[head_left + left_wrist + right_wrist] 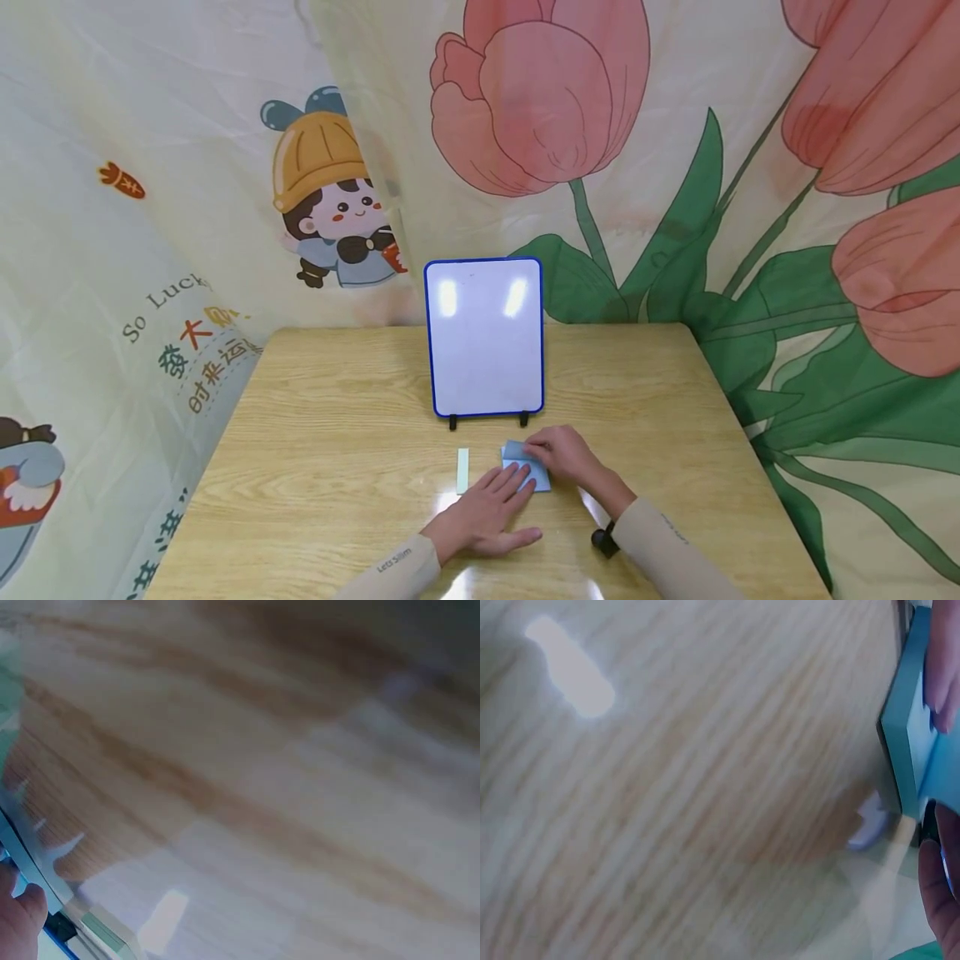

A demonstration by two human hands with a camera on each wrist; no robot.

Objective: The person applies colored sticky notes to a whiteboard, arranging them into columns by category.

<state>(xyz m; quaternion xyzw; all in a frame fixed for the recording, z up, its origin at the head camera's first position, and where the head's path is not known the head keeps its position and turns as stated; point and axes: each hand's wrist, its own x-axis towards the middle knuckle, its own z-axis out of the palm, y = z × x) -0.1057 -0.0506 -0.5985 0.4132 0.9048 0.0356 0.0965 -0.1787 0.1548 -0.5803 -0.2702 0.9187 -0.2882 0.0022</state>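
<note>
A pad of blue sticky notes (541, 481) lies on the table in front of the whiteboard, and its top sheet (514, 450) is partly raised. My left hand (487, 510) lies flat, with straight fingers pressing on the pad's lower left. At the pad's upper right, my right hand (567, 454) pinches the edge of the raised sheet between thumb and fingers. In the right wrist view, the pad's thick side (904, 727) shows at the right edge, fingers above and below it. Just left of the pad lies a narrow pale green strip (462, 471).
A blue-framed whiteboard (486, 342) stands upright on small black feet behind the pad. The wooden table (315, 433) reaches back to a printed cloth (675, 167). By the right sleeve is a small black device (603, 542).
</note>
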